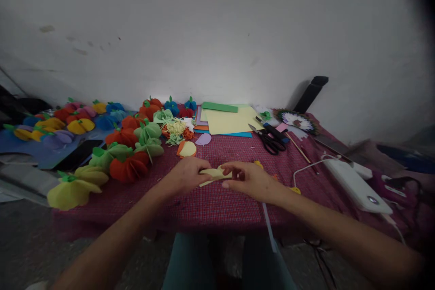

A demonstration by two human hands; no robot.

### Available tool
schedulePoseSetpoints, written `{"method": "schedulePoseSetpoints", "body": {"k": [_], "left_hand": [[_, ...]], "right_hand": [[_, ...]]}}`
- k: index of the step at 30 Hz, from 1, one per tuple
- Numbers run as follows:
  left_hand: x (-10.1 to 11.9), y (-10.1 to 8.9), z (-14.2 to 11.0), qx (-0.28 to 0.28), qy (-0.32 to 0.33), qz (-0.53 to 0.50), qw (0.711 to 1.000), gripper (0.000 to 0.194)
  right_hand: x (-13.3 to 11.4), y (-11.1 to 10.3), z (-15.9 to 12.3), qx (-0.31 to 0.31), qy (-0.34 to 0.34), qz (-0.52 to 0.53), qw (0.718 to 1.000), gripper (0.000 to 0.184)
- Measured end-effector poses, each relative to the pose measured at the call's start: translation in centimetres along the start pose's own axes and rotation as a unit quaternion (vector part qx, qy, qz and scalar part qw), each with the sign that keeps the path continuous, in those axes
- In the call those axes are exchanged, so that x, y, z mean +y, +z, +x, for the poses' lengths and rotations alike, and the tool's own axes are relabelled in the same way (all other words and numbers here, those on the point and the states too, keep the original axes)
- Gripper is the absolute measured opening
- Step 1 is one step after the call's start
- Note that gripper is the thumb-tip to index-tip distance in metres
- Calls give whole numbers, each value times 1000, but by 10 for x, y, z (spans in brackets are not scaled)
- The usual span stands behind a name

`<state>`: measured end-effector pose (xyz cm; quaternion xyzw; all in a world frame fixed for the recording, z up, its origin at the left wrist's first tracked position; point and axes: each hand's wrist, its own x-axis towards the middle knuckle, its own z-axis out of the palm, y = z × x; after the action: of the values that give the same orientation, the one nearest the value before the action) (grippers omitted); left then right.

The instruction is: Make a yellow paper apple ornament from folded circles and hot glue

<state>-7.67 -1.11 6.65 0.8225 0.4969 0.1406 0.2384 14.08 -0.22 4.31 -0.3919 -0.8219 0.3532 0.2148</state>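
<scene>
Near the front of the table, a pale yellow strip of paper [213, 173] stretches between both hands. My left hand [187, 173] pinches its left end between thumb and fingers. At the other end, my right hand [249, 180] has its thumb and fingers curled about the paper, which bends up into a small loop there. Just beyond my left hand lie a round pale yellow paper piece [188, 148] with orange paper under it and a lilac paper piece [203, 139].
Colourful paper pumpkins [129, 166] crowd the left side. Paper sheets [231, 120] lie at the back, beside black-handled scissors [272, 142]. A white power bank [355, 186] with a cable sits at right. A phone [79, 154] lies left among the pumpkins.
</scene>
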Motion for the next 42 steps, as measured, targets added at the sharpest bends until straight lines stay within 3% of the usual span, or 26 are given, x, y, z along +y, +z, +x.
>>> {"method": "schedulePoseSetpoints", "body": {"k": [3, 7, 15, 21, 26, 29, 35, 42], "left_hand": [[8, 13, 6, 35, 9, -87, 996, 24], [0, 26, 20, 82, -9, -158, 984, 20], [-6, 47, 41, 69, -2, -193, 979, 16], [-14, 62, 53, 75, 2, -292, 954, 18], [-27, 66, 54, 172, -53, -193, 964, 36], [-32, 67, 55, 199, -60, -122, 971, 42], [-35, 70, 55, 198, -42, -26, 979, 51], [-35, 70, 53, 177, -45, 9, 983, 57]], "right_hand": [[-6, -1, 13, -1, 19, 43, 999, 22], [0, -14, 20, 13, 79, 105, 991, 20], [30, -28, 30, -48, 112, 150, 981, 24], [33, -34, 38, -54, 132, 127, 982, 26], [48, -37, 46, -60, 118, 102, 986, 24], [59, -34, 51, -69, 105, 94, 988, 22], [60, -28, 56, -70, 101, 66, 990, 17], [64, -24, 57, -87, 93, 57, 990, 20]]}}
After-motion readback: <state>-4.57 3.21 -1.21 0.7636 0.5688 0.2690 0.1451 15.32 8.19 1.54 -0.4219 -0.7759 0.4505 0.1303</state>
